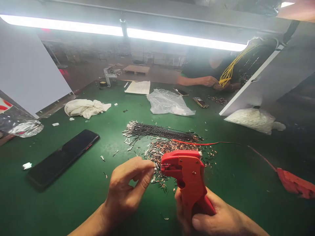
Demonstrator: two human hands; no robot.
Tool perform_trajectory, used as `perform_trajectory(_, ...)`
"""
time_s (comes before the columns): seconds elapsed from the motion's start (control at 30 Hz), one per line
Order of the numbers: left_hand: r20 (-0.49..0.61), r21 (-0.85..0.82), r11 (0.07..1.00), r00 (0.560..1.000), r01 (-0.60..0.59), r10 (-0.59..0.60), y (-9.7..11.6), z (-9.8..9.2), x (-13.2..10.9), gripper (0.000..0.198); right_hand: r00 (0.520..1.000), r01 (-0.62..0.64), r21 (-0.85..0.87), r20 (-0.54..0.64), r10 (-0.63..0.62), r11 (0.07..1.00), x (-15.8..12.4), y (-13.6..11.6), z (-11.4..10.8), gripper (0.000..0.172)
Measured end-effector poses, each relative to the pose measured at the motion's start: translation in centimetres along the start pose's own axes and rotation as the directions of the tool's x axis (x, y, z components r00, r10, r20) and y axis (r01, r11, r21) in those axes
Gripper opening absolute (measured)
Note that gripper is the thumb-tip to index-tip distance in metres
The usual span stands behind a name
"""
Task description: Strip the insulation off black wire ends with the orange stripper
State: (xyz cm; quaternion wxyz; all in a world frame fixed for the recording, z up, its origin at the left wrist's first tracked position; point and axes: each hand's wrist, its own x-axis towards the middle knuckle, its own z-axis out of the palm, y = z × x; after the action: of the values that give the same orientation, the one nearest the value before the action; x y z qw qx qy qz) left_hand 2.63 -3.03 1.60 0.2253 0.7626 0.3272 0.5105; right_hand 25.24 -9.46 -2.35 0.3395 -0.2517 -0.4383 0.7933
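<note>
My right hand (209, 213) is wrapped round the handle of a red wire stripper (189, 177), its jaws facing left. Between thumb and forefinger my left hand (133, 180) pinches a short black wire (158, 166), whose far end reaches into the stripper's jaws. Behind the tool lies a heap of wire scraps (157, 149) with copper ends and black insulation. Just beyond it a bundle of black wires (159, 130) lies crosswise, with metal terminals at the left ends. The wire's tip inside the jaws is hidden.
On the green table (81, 203) are a black phone (65, 155), a white cloth (86, 108), a plastic bag (168, 102), a notebook (137, 87) and a red pouch-like thing (295, 183). Across the table another person's hands (209, 81) hold yellow wires (228, 73). White panels stand both sides.
</note>
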Motion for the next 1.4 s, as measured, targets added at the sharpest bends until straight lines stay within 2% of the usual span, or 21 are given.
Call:
perform_trajectory(0.2, 0.055, -0.127, 0.99, 0.997, 0.059, -0.052, -0.2, 0.2, 0.1, 0.012, 0.993, -0.069, 0.039, -0.096, 0.073, 0.997, -0.3, -0.6, 0.6, 0.037)
perform_trajectory(0.33, 0.036, -0.151, 0.986, 0.997, 0.066, -0.061, -0.2, 0.2, 0.1, 0.012, 0.996, -0.086, 0.015, -0.019, 0.086, 0.996, -0.1, -0.8, 0.4, 0.034)
perform_trajectory(0.5, -0.014, -0.09, 0.995, 0.999, 0.047, -0.048, -0.2, 0.3, -0.2, 0.013, 0.999, -0.004, 0.023, 0.033, 0.004, 1.0, 0.3, -0.5, 0.1, 0.034)
perform_trajectory(0.63, -0.02, -0.101, 0.993, 0.997, 0.068, -0.071, -0.2, 0.6, -0.4, 0.014, 0.998, -0.008, -0.031, 0.065, 0.01, 0.999, 0.4, -0.5, 0.1, 0.034)
perform_trajectory(0.8, 0.008, -0.143, 0.986, 0.997, 0.08, -0.08, 0.0, 0.9, -0.4, 0.012, 0.999, 0.017, 0.015, 0.038, -0.018, 1.0, 0.3, -0.5, 0.2, 0.032)
perform_trajectory(1.0, 0.005, -0.133, 0.987, 0.996, 0.087, -0.087, -0.2, 1.0, -0.4, 0.013, 0.999, -0.018, 0.014, 0.042, 0.018, 1.0, 0.2, -0.4, 0.2, 0.035)
perform_trajectory(1.23, 0.056, -0.18, 0.981, 0.996, 0.073, -0.064, 0.0, 0.8, 0.0, 0.016, 0.997, -0.02, -0.022, -0.078, 0.018, 1.0, 0.1, -0.4, 1.2, 0.036)
perform_trajectory(1.4, 0.129, -0.168, 0.983, 0.99, 0.075, -0.054, 0.0, 0.4, 0.3, 0.014, 0.983, -0.084, -0.041, -0.165, 0.076, 0.996, -0.2, -1.1, 1.7, 0.038)
